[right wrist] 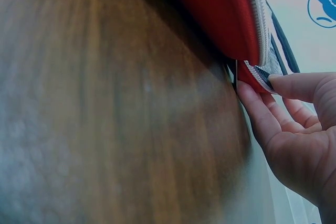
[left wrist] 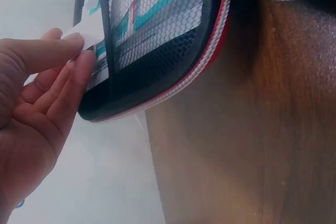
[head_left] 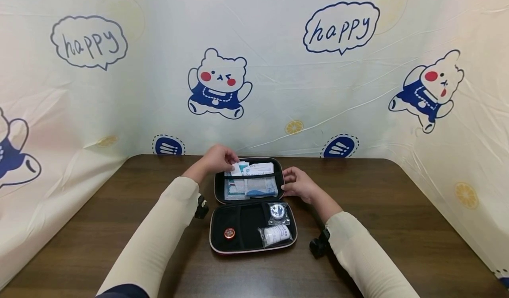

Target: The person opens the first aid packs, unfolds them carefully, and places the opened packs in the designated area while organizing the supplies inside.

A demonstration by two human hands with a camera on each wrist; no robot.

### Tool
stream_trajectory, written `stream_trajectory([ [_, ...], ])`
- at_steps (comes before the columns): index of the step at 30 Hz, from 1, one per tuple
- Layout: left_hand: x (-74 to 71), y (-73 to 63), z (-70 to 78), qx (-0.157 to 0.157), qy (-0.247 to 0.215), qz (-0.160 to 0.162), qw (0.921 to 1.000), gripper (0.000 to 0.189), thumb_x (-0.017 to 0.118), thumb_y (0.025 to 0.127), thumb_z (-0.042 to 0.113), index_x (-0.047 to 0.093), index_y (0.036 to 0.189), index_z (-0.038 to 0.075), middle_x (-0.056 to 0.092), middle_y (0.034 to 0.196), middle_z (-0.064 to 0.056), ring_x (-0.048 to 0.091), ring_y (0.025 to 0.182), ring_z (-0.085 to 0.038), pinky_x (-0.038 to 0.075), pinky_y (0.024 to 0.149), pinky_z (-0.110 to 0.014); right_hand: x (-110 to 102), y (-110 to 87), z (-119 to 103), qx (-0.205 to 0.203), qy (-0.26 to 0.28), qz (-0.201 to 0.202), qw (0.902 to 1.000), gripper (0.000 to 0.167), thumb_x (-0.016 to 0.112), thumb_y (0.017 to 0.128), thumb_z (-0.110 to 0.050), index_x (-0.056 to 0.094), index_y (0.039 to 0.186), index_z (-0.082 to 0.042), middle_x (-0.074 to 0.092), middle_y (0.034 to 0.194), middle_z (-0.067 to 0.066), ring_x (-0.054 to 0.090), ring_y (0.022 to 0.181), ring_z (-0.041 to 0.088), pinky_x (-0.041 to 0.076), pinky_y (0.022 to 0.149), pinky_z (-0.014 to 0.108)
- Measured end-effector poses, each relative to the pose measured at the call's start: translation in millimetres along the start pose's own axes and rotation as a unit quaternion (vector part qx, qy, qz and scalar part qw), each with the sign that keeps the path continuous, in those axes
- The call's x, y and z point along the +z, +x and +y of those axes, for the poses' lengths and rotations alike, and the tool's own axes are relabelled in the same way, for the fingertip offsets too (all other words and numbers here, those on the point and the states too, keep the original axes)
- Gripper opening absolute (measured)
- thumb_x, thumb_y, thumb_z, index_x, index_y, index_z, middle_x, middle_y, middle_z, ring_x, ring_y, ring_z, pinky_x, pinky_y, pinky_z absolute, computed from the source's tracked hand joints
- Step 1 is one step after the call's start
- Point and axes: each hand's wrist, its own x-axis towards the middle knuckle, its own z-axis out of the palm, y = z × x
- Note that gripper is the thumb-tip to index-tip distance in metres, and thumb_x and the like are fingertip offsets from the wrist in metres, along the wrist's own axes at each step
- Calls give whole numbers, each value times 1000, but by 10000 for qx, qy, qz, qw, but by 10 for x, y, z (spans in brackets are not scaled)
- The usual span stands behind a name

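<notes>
In the near half of the zip-edged case (head_left: 250,227) on the desk (head_left: 370,200), a jolt could shift the plastic-wrapped bottle (head_left: 277,234) and red disc (head_left: 229,233). In its far half, the left hand (head_left: 216,158) pinches a white packet (head_left: 237,169), which tugging against the mesh pocket (head_left: 260,187) might crease; the right hand (head_left: 301,185) grips the right rim (right wrist: 262,84).

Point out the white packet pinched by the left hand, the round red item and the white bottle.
White packet (left wrist: 93,29): left wrist view, on its exposed end.
Round red item (head_left: 229,233): head view, middle of its upper face.
White bottle (head_left: 277,234): head view, middle of its side.
</notes>
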Motion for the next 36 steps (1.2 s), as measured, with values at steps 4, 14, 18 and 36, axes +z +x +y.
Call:
stream_trajectory([
  [4,35,17,8,-1,84,-98,9999,12,74,83,0,74,93,6,67,86,-5,58,80,-21,54,71,-30,3,-3,0,1,26,5,10000,46,58,84,19,42,125,4,59,110,23,63,83,22,59,71,39],
  [14,88,11,18,226,425,-487,9976,11,73,84,2,76,93,9,68,88,-2,58,82,-19,53,79,-33,1,4,10,27,15,25,10000,46,58,84,19,42,125,4,59,111,23,63,83,23,59,72,40],
  [18,96,5,34,282,481,-569,9968,13,72,85,0,76,94,8,69,89,-2,59,82,-18,54,80,-34,2,-4,2,43,-3,28,10000,46,58,84,18,42,125,4,58,112,24,62,84,24,59,74,41],
  [36,9,-197,-73,149,-354,267,9989,17,73,86,4,75,103,6,68,100,-7,61,90,-23,55,84,-38,11,-18,-13,152,-65,182,9997,47,60,84,17,45,125,0,59,113,23,63,88,26,58,76,41],
])
